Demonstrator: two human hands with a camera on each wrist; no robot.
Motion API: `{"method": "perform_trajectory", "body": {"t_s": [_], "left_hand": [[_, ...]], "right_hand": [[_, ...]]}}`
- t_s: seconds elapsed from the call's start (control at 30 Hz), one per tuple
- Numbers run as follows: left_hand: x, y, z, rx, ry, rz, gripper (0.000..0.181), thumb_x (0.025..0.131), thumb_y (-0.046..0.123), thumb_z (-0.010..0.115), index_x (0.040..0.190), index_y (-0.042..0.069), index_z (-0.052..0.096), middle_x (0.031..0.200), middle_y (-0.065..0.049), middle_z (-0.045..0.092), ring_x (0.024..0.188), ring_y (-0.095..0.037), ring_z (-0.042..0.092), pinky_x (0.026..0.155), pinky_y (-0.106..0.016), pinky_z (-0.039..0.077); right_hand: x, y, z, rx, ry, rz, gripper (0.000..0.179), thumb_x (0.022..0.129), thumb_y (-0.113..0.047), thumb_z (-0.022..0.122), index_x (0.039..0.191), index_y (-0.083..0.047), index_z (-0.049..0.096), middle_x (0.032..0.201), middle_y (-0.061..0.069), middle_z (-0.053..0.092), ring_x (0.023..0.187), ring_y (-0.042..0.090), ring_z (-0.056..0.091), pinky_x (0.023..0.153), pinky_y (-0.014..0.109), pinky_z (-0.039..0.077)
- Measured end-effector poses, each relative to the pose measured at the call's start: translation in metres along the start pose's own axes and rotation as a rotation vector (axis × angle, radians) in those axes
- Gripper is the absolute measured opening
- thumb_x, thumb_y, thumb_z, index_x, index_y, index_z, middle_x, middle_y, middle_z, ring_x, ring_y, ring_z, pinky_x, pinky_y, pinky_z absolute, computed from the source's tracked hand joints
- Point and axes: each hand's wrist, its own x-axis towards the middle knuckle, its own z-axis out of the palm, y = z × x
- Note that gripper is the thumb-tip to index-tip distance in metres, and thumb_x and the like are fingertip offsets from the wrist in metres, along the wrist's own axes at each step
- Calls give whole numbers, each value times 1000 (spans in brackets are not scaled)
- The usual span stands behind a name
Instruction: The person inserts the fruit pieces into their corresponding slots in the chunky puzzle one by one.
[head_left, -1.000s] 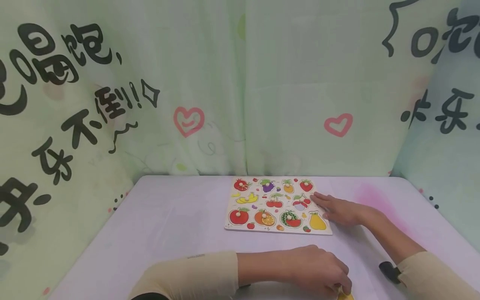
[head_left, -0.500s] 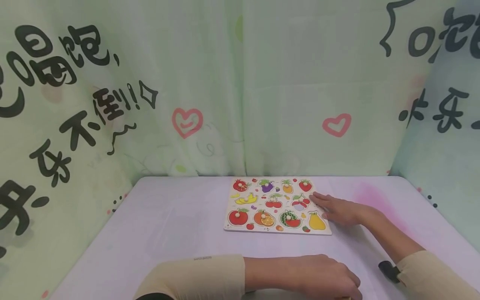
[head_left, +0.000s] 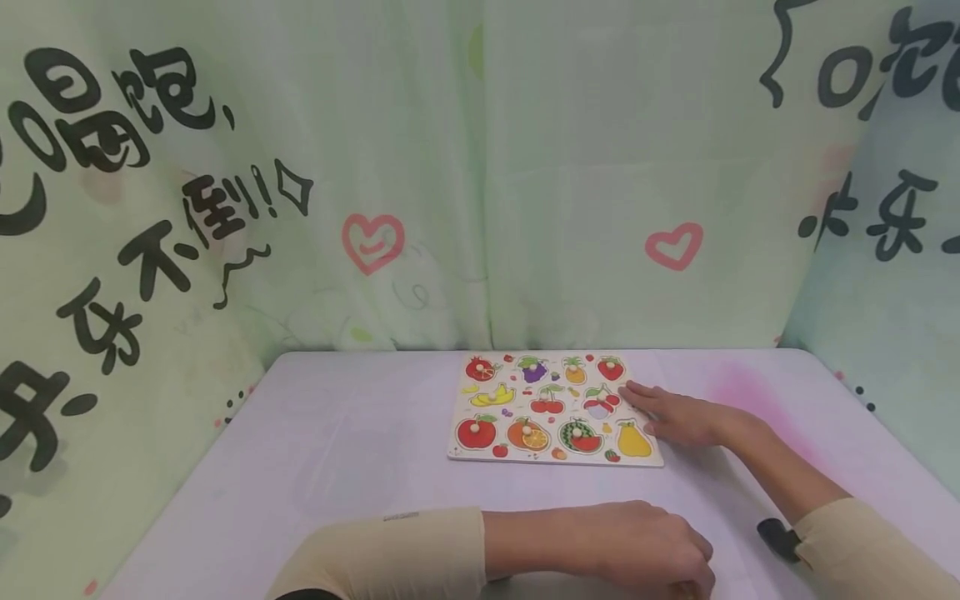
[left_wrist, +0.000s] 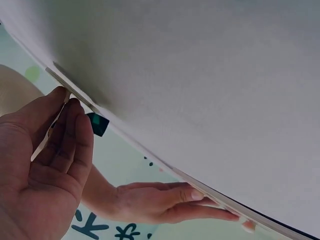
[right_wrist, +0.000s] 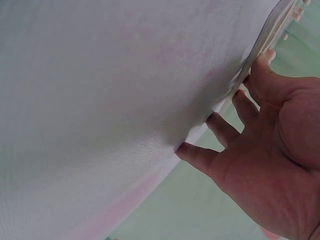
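Observation:
A white fruit puzzle board (head_left: 461, 412) lies on the table, with small knobs on most of its pictures. My right hand (head_left: 682, 418) rests at its right edge with fingers straight, fingertips beside the yellow pear (head_left: 634, 442). In the right wrist view the fingers are spread and the thumb touches the board's edge (right_wrist: 265, 47). Near the front of the table, my left hand (head_left: 652, 546) is bent downward, its fingertips mostly hidden. From the left wrist view, its thumb and fingers pinch a thin flat puzzle piece (left_wrist: 80, 97) close over the tabletop.
The white table (head_left: 360, 433) runs back to a pale green printed curtain (head_left: 562, 125). Similar printed cloth walls stand at left and right. A black strap piece (head_left: 780, 540) sits by the right sleeve (head_left: 870, 550).
My left hand has shifted slightly right, and the yellow piece seen under its fingertips a second ago is now nearly hidden in the head view. My right hand and the board stay put.

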Motion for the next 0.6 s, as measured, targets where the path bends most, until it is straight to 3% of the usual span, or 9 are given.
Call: {"method": "perform_trajectory", "body": {"t_s": [0.27, 0.6], "left_hand": [[-9, -15, -1, 20, 65, -53, 21, 104, 22, 67, 119, 32, 77, 101, 17, 66, 87, 7, 54, 74, -4, 40], [-21, -52, -3, -8, 166, -140, 21, 102, 22, 69, 120, 28, 78, 103, 18, 69, 91, 6, 58, 80, -2, 41]], "right_hand": [[-2, 0, -1, 9, 5, -30, 71, 101, -23, 64, 162, -4, 31, 168, 27, 23, 149, 62, 20, 115, 75, 27], [-3, 0, -2, 16, -11, -42, 71, 102, -22, 63, 162, -4, 31, 169, 26, 22, 149, 63, 19, 115, 75, 26]]}}
